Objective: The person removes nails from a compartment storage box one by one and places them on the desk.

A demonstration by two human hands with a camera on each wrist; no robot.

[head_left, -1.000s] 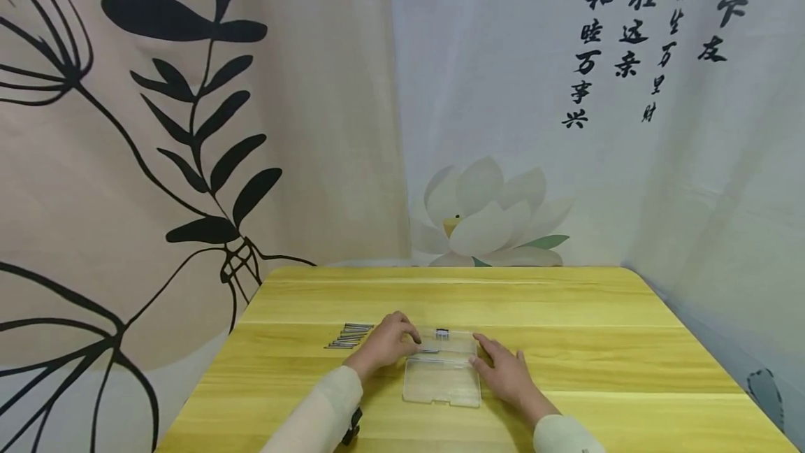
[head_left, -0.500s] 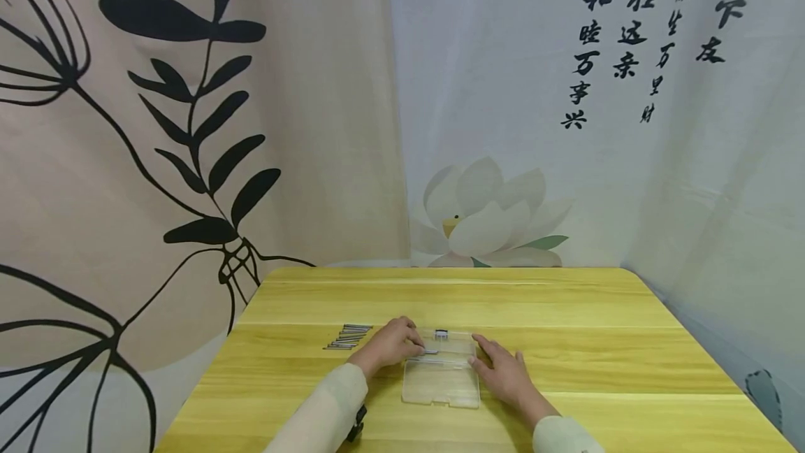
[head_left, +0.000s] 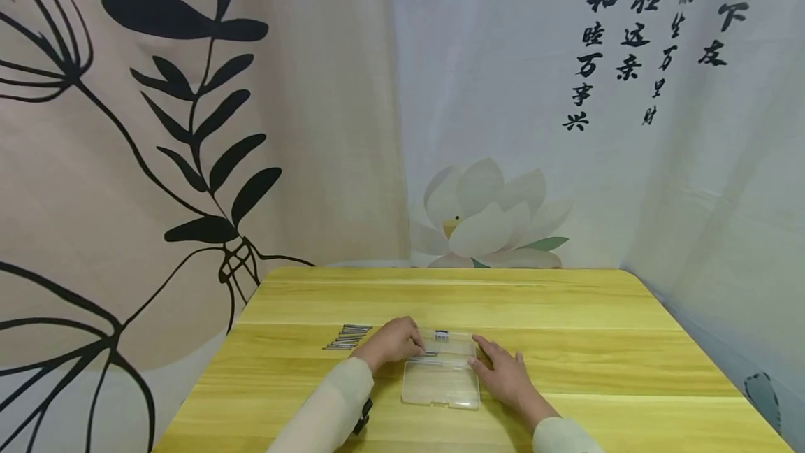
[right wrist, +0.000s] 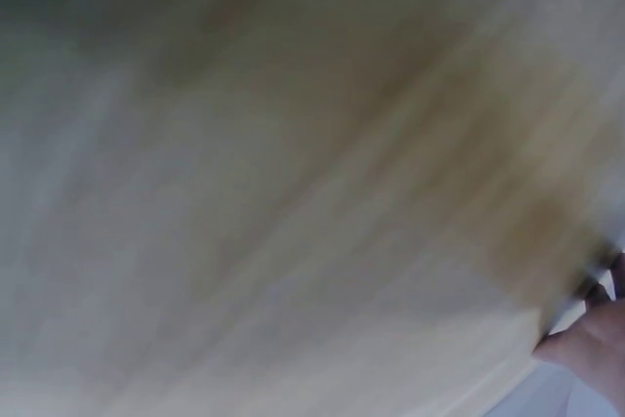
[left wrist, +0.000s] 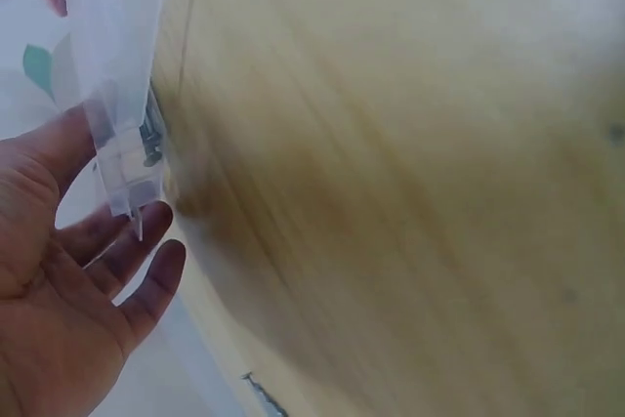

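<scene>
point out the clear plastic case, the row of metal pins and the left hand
clear plastic case [head_left: 441,384], head view, its near lid panel
metal pins [head_left: 348,336], head view, middle of the row
left hand [head_left: 391,342], head view, back of hand

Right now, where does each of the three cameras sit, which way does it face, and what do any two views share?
Head: worn on the head, looks forward and down at the table; both sleeves, left hand and right hand show beside the clear plastic case.
Left wrist: close to the tabletop; left palm at the case's edge.
Right wrist: blurred wood; fingers at the corner.
Shared: the head and left wrist views both show the case.
</scene>
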